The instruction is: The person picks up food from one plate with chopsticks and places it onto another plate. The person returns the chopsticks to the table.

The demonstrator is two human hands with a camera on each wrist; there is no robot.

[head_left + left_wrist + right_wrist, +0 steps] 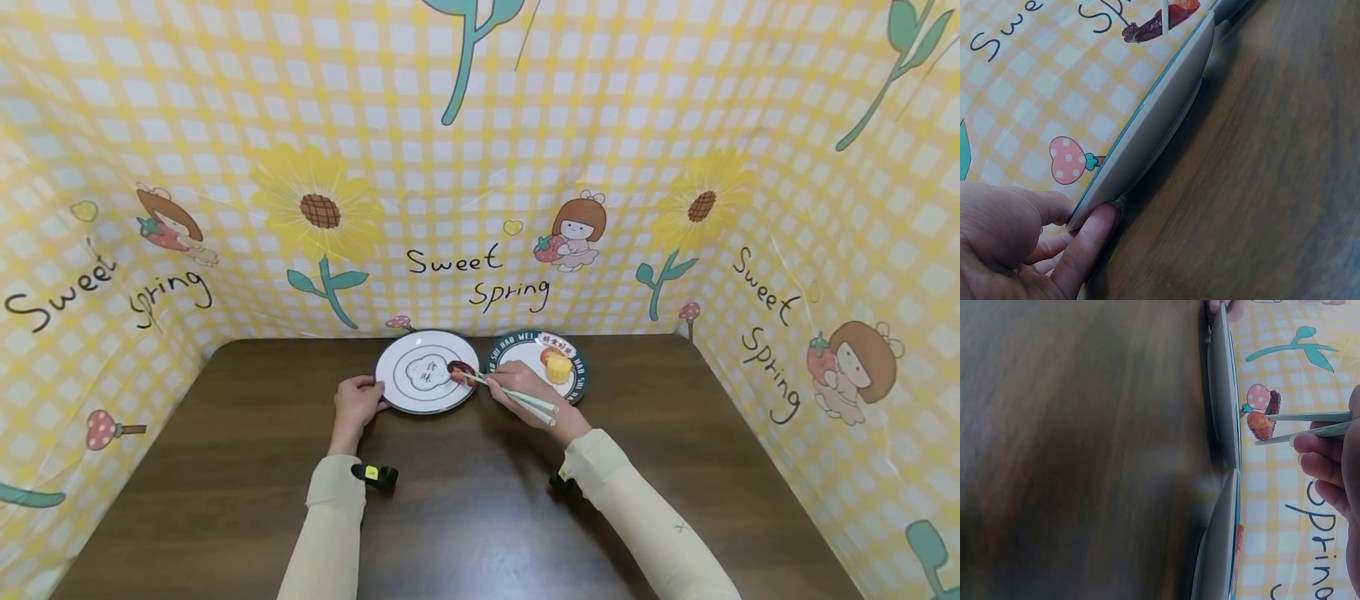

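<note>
My left hand (356,404) pinches the left rim of a white plate (401,387) with a dark edge and a printed centre, thumb at the rim and a finger underneath in the left wrist view. My right hand (528,387) holds pale green chopsticks (1310,417). Their tips are at a glossy dark-red and orange food piece (1262,425) over the right side of this plate. Whether the piece touches the plate I cannot tell. Beneath the right hand is a second plate (580,383) with a dark green lettered rim, partly hidden.
On the second plate lie a yellow ridged food piece (558,368) and an orange-red one (547,355) behind it. Both plates stand near the back edge of the brown table (450,517). Yellow checked cloth (465,183) walls the table in at the back and sides.
</note>
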